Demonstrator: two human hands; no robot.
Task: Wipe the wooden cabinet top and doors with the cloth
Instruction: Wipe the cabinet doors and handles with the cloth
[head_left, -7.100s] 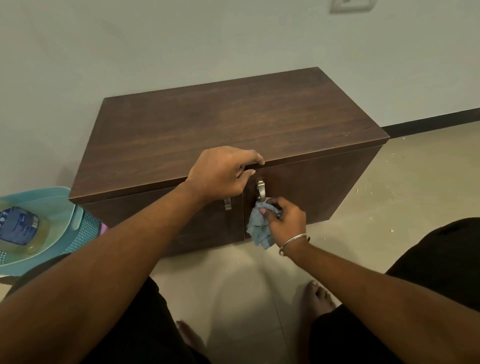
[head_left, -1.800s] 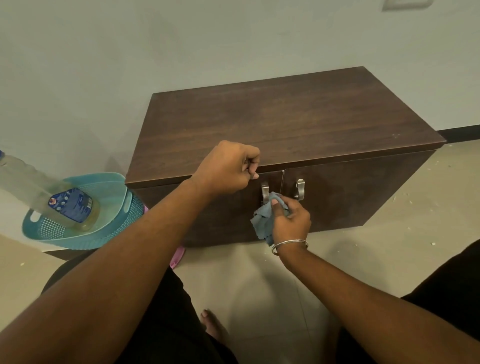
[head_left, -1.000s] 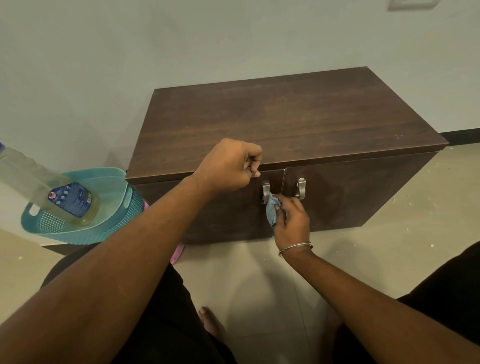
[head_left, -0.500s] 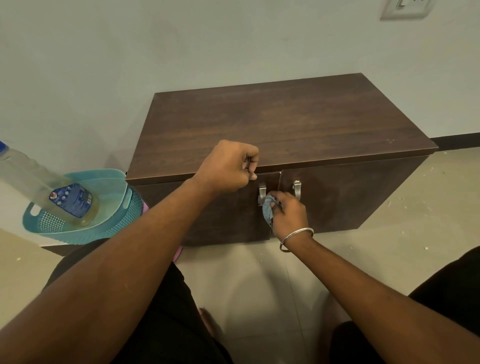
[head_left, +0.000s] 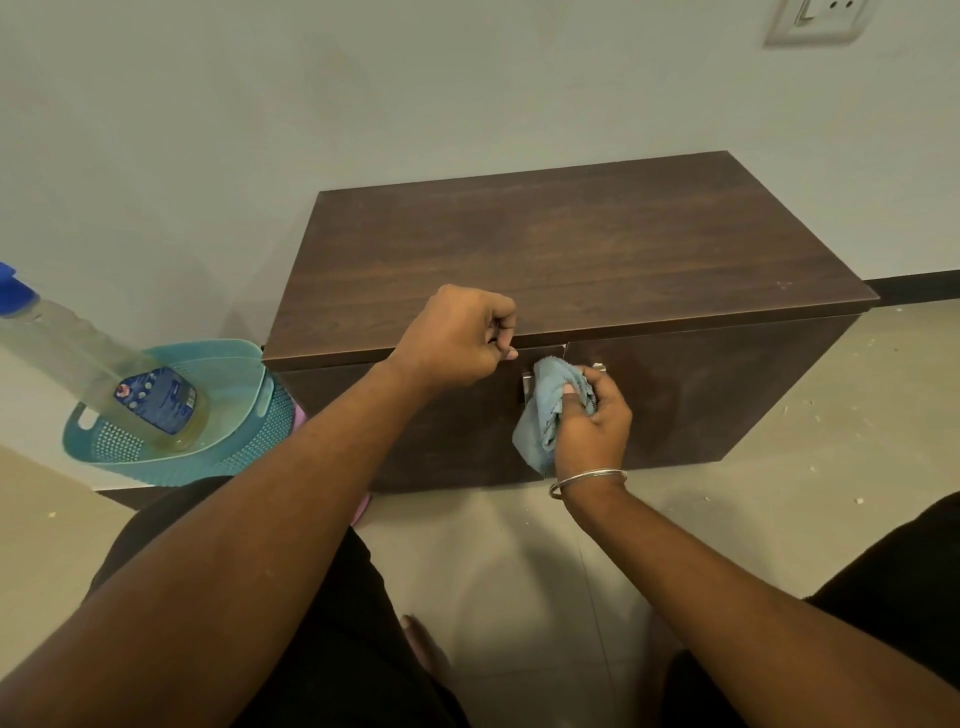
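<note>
A teal plastic basket with a perforated wall stands on the floor at the left, close to the pale wall. Inside it a clear bottle leans to the left; it has a blue cap, a blue label and some yellowish liquid at the bottom. Something pink shows behind the basket, perhaps a second container. A white wall socket sits at the top right. A dark skirting board runs along the wall.
</note>
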